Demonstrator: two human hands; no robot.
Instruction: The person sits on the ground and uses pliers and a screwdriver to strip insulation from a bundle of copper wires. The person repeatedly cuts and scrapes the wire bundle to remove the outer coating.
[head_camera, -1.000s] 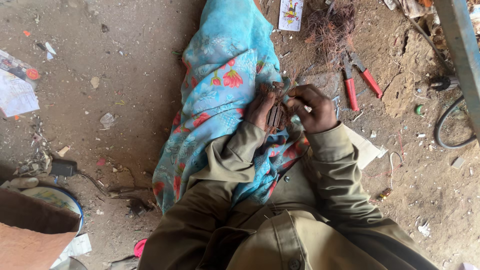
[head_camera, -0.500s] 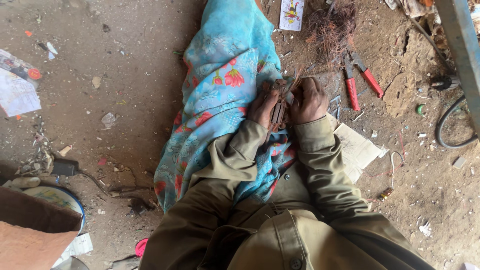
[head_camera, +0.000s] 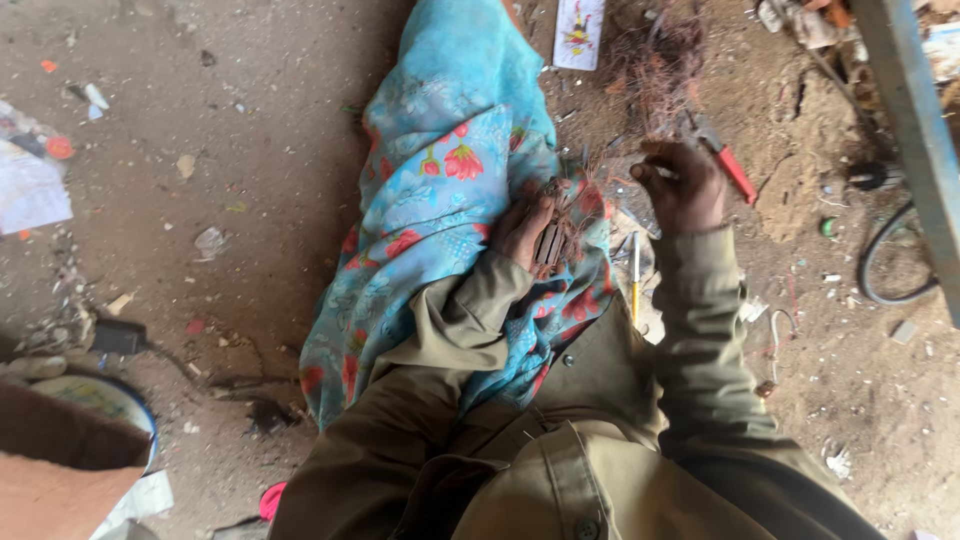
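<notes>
Dusty littered dirt floor (head_camera: 230, 150); left hand (head_camera: 525, 232) lay closed around a dark ribbed metal bundle (head_camera: 552, 243) on blue floral cloth (head_camera: 450, 170). Right hand (head_camera: 682, 185) pinched thin reddish wire strands (head_camera: 665, 70) near red-handled pliers (head_camera: 722, 155); best gripped firmly, pulled straight.

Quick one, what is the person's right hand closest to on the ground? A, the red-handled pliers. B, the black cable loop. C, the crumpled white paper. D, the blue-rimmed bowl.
A: the right hand reaches out beside the red-handled pliers, near a tangle of thin wires.

Dirt floor (head_camera: 230, 150) — littered, blue post (head_camera: 915, 130)
</notes>
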